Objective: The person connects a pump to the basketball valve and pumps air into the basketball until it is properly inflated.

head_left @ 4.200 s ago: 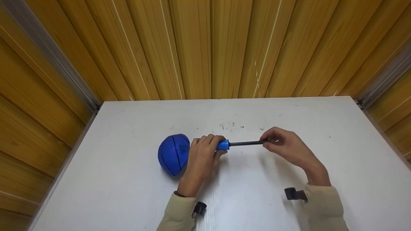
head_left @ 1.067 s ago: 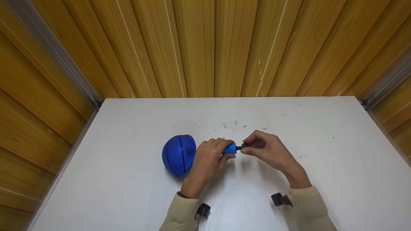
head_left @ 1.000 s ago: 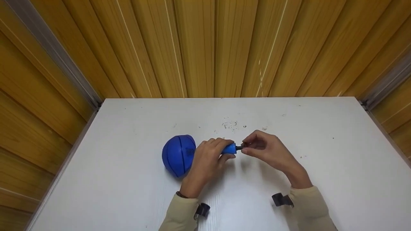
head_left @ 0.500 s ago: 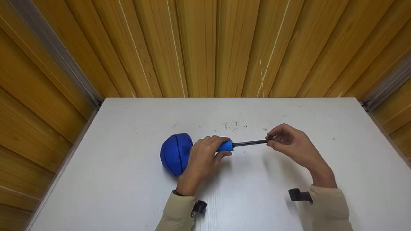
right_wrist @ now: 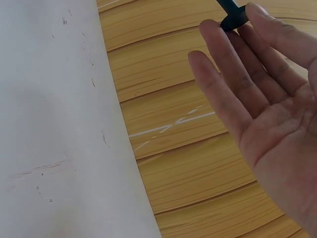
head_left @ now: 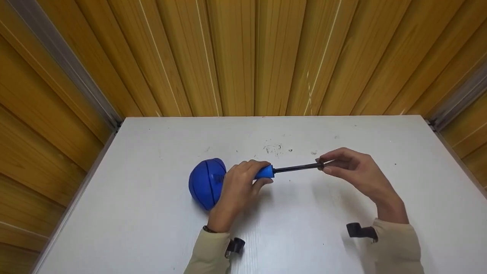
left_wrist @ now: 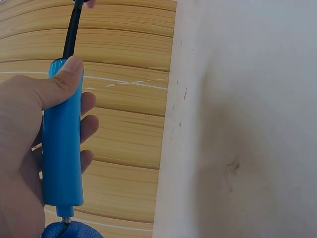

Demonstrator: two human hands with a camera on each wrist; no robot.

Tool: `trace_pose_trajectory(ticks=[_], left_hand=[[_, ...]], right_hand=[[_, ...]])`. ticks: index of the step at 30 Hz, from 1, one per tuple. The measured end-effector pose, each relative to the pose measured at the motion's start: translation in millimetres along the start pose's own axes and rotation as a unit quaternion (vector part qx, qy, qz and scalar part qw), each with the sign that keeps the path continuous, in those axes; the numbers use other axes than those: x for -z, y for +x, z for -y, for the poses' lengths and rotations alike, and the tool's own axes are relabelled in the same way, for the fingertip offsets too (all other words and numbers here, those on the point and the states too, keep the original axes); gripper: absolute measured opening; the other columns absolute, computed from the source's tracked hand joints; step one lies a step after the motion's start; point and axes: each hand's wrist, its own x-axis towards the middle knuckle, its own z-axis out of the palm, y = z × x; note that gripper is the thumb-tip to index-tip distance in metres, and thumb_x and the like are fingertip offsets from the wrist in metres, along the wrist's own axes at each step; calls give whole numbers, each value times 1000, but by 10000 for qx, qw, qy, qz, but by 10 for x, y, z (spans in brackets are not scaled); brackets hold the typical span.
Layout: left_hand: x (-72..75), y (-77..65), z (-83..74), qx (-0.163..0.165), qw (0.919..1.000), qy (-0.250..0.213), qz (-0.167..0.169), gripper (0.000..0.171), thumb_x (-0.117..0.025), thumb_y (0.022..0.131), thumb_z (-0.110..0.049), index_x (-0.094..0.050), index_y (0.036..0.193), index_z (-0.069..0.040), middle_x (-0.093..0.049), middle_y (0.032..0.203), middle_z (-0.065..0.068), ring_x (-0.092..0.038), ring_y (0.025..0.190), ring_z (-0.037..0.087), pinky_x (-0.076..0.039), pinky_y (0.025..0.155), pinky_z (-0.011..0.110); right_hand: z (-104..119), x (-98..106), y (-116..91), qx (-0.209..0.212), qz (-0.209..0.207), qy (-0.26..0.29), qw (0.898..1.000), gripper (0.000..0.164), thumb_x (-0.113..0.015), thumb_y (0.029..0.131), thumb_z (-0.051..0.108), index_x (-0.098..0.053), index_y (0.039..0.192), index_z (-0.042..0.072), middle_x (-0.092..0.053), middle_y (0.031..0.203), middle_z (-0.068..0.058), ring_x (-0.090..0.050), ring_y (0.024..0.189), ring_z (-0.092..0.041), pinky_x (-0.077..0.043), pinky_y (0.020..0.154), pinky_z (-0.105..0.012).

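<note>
My left hand (head_left: 236, 186) wraps its fingers round the blue barrel of a hand ball pump (left_wrist: 62, 148), thumb near the top end. A metal needle (left_wrist: 66, 219) joins the pump's lower end to a blue, partly flattened basketball (head_left: 205, 184), which lies left of this hand. To the right, the black plunger rod (head_left: 296, 168) stands far out of the barrel. My right hand (head_left: 359, 167) pinches the rod's end between thumb and fingers. In the right wrist view, the small dark pump handle (right_wrist: 234, 19) sits at those fingertips, with the palm visible.
A white table (head_left: 152, 228) with dark scuff marks lies under both hands. Wood-patterned panels (head_left: 236, 57) rise behind it and at its sides. Black camera mounts (head_left: 359, 231) stick out from both beige sleeves (head_left: 397, 247).
About a second ago the rod was pushed into the barrel. Since then my right hand has moved right and drawn it out. The left hand and ball have shifted slightly left.
</note>
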Motion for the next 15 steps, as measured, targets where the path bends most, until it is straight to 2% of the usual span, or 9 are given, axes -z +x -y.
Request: trace_pose_trajectory(ticks=[5, 10, 15], left_hand=[[-28, 10, -32, -63, 10000, 70, -12, 37, -87, 91, -24, -75, 123, -9, -78, 111, 3, -72, 100, 23, -58, 84, 37], [-51, 9, -54, -178, 9997, 149, -44, 37, -85, 92, -28, -76, 122, -10, -78, 109, 2, -71, 96, 21, -57, 82, 35], [-68, -2, -47, -370, 9990, 228, -113, 36, -84, 92, -32, -77, 121, -11, -78, 109, 1, -71, 93, 20, -56, 78, 34]], right_hand=[[46, -115, 50, -36, 73, -48, 10000, 28, -82, 94, 8, -74, 121, 2, -75, 120, -13, -76, 103, -21, -57, 94, -27], [86, -314, 121, -138, 179, -260, 9994, 24, -82, 94, 8, -75, 117, 5, -76, 115, -8, -75, 101, -21, -57, 93, -27], [109, -558, 188, 82, 367, -250, 9990, 21, -82, 95, 9, -76, 115, 5, -76, 112, -7, -75, 100, -23, -58, 91, -30]])
